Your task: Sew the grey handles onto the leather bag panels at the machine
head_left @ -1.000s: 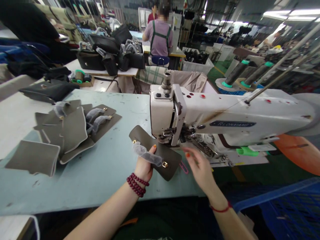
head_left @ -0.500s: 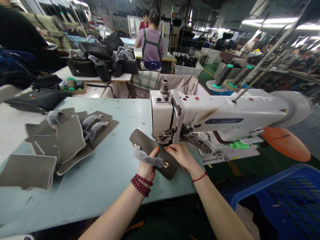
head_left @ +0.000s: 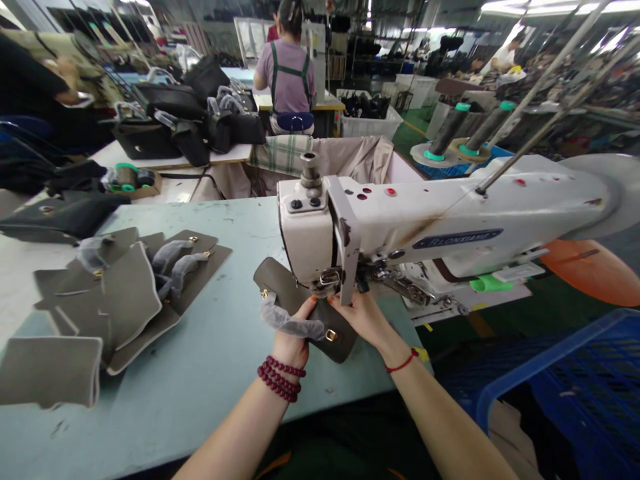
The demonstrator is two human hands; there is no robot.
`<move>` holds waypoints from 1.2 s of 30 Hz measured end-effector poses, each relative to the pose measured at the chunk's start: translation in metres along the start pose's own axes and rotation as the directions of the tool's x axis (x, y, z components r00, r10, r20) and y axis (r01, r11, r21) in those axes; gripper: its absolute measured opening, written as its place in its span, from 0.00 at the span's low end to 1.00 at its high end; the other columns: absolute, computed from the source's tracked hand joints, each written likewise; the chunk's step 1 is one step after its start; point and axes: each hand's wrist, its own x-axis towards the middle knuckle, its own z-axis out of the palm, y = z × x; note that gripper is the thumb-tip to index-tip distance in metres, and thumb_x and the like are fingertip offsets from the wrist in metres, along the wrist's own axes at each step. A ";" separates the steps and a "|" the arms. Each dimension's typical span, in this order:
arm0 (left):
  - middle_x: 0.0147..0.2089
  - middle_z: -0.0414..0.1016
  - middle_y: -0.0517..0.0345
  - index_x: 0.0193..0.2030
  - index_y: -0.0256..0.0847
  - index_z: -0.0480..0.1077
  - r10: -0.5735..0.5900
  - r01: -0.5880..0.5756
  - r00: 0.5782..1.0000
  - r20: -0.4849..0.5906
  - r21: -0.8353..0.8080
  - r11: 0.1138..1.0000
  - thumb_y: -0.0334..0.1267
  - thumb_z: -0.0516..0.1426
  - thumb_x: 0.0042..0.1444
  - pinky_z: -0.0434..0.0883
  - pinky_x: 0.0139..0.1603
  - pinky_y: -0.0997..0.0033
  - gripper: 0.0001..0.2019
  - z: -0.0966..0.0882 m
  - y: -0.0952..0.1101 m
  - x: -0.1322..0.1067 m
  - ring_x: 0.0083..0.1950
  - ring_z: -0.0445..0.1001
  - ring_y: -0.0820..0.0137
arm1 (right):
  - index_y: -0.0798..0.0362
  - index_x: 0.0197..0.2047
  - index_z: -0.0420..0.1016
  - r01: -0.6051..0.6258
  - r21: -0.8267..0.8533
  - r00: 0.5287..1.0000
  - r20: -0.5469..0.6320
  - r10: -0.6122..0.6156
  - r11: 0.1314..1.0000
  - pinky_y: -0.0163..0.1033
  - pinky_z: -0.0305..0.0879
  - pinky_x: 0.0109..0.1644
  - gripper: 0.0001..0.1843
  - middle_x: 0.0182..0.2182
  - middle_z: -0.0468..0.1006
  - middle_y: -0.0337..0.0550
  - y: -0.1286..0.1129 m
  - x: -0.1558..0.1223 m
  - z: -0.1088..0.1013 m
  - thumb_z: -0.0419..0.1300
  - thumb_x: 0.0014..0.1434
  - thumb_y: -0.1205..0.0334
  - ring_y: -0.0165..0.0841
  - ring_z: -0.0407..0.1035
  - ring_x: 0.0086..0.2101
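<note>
A grey-brown bag panel [head_left: 280,283] lies tilted under the head of a white sewing machine [head_left: 430,220]. Across the panel runs a handle [head_left: 287,323] wrapped in clear film, with gold-coloured rings at both ends. My left hand [head_left: 295,333], below a dark red bead bracelet, grips the panel's near side, thumb on top by the needle area. Opposite it, my right hand [head_left: 363,317] pinches the panel's right side close to the presser foot. The needle and the undersides of both hands are hidden.
Several similar grey panels [head_left: 133,293] with wrapped handles are piled on the blue-green table [head_left: 210,393] at left. A blue plastic basket [head_left: 550,373] stands low at right. Black bags [head_left: 150,137] and a co-worker [head_left: 290,67] are beyond the table.
The camera view has shifted, coming closer to the machine. Both hands and the panel have moved slightly nearer the needle area, the right hand now partly behind the machine's front bar.
</note>
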 end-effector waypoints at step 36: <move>0.41 0.80 0.49 0.47 0.33 0.73 -0.101 0.077 0.966 0.236 0.107 0.991 0.39 0.64 0.52 0.74 0.45 0.67 0.17 -0.067 0.039 0.039 0.41 0.77 0.62 | 0.55 0.27 0.67 -0.358 0.661 0.919 0.122 0.376 0.660 0.28 0.65 0.22 0.21 0.22 0.78 0.43 -0.009 -0.040 0.057 0.58 0.57 0.45 0.30 0.73 0.21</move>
